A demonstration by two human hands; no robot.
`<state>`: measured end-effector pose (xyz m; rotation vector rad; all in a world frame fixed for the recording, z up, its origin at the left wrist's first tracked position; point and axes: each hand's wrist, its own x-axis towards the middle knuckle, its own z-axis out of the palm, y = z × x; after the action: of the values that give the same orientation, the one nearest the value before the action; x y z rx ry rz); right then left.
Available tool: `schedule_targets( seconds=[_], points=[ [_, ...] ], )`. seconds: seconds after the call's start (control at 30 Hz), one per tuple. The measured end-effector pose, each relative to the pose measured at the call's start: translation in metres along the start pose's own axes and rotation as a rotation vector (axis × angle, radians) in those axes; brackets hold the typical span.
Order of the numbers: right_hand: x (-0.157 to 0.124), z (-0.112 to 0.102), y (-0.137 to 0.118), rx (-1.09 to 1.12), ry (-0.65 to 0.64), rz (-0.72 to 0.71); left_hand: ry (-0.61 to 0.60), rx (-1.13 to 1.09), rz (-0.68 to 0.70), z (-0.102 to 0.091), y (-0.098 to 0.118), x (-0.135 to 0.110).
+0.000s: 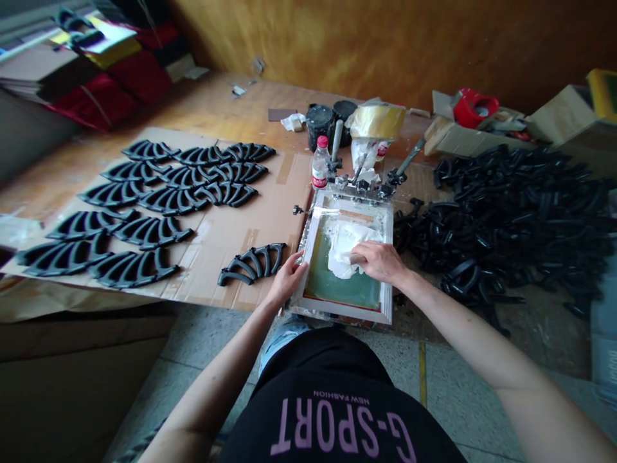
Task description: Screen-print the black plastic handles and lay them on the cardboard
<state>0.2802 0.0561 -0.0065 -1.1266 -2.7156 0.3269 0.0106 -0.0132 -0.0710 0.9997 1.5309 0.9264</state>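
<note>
Parts [144,233] seemingly done lie toward the cardboard's [279,222] left edge, a heap [511,222] by the table's [207,106] right edge looks pending, the right hand [380,260] clutches a white wad [343,247] on the framed screen [332,284] at the near edge, and the left hand [288,276] touches its rim, grip unclear.

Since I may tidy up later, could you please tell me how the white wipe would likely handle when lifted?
The white wipe is probably floppy, given its crumpled folds. It looks thin, so likely light. Its part spread beyond the right hand would probably sag.
</note>
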Motion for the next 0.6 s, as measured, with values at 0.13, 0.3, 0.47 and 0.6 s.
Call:
schedule_targets(
  seconds=[0.13,0.3,0.47,0.6],
  points=[
    [-0.014,0.022,-0.007,0.005,0.092,-0.069,-0.022,-0.012,0.007,0.000,-0.002,0.001],
    [-0.001,0.011,-0.005,0.065,0.107,0.002,-0.033,-0.006,0.000,-0.001,0.004,-0.001],
    [0.055,-0.038,0.030,0.054,0.299,0.258,-0.033,-0.019,0.035,-0.011,0.045,-0.014],
    [0.039,-0.067,0.092,0.135,0.523,0.464,0.035,-0.053,0.178,-0.012,0.101,-0.020]
  ],
)
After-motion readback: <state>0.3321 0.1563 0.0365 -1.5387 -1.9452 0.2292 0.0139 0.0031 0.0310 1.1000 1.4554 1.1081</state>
